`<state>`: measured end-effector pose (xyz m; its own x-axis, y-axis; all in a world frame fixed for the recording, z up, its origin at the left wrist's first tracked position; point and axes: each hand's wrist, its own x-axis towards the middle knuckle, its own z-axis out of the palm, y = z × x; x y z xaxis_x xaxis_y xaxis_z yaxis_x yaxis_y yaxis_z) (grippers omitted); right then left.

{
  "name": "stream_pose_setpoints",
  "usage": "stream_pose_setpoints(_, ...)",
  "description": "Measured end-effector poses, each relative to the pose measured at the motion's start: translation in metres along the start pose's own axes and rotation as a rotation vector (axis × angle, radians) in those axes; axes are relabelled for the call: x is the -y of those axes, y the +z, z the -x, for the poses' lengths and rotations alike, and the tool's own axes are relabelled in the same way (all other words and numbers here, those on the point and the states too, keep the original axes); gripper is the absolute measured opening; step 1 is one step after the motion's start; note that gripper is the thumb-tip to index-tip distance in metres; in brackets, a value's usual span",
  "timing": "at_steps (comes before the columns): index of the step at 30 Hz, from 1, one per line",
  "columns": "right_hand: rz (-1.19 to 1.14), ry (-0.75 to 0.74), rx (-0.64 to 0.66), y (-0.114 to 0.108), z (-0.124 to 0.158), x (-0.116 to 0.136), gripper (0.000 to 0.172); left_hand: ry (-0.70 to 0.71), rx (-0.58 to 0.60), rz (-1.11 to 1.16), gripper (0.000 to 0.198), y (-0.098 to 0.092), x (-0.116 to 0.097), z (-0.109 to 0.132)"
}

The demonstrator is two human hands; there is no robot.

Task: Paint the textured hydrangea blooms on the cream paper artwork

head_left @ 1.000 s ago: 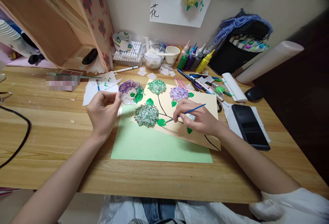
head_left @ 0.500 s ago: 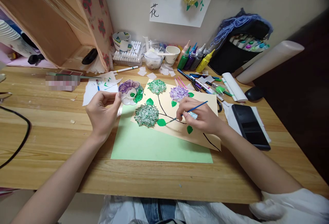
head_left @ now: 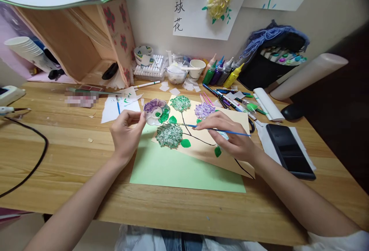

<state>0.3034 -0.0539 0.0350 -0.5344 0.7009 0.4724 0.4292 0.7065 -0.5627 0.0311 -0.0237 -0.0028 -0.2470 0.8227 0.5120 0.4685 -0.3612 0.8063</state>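
My left hand (head_left: 128,133) pinches the edge of a small round paint palette (head_left: 155,118) smeared with purple and green. A blue paintbrush (head_left: 230,132) is held in my right hand (head_left: 227,133), its tip pointing left near the palette and a green leaf. Beneath it lies a tan sheet (head_left: 201,149) bearing black stems, painted green leaves and ruffled flower heads. One green-and-white flower head (head_left: 169,135) sits close to the palette, another (head_left: 180,103) higher up, and a purple one (head_left: 204,110) to the right, partly behind my right hand. A pale green sheet (head_left: 184,174) lies under the tan one.
Several paint bottles (head_left: 219,73), a paper cup (head_left: 197,68) and a marker set (head_left: 150,70) line the wall. Loose pens (head_left: 227,101) and scraps lie behind the sheets. At right is a black case (head_left: 290,151); at left, a cable (head_left: 43,155) and stained paper (head_left: 121,107).
My right hand has lifted the brush from the leaf beside the large green flower head and swung its tip up and left towards the palette. The view has shifted slightly.
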Motion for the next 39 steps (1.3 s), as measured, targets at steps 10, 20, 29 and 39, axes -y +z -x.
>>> stream_pose_setpoints(10,0.075,-0.077,0.068,0.014,-0.001,0.001,0.03,-0.022,0.098,0.035,0.011,0.005,-0.005,0.011)
stream_pose_setpoints(20,0.03,-0.022,0.001,0.008,0.001,0.004,0.027,-0.013,0.118,0.037,0.01,0.004,-0.005,0.011)
stream_pose_setpoints(29,-0.03,0.057,-0.091,0.003,0.001,-0.004,0.024,-0.065,0.027,0.011,0.017,0.002,0.002,0.002)
stream_pose_setpoints(39,0.037,-0.023,0.011,0.012,0.002,-0.008,0.017,-0.051,0.003,0.029,0.015,0.001,0.003,-0.001)
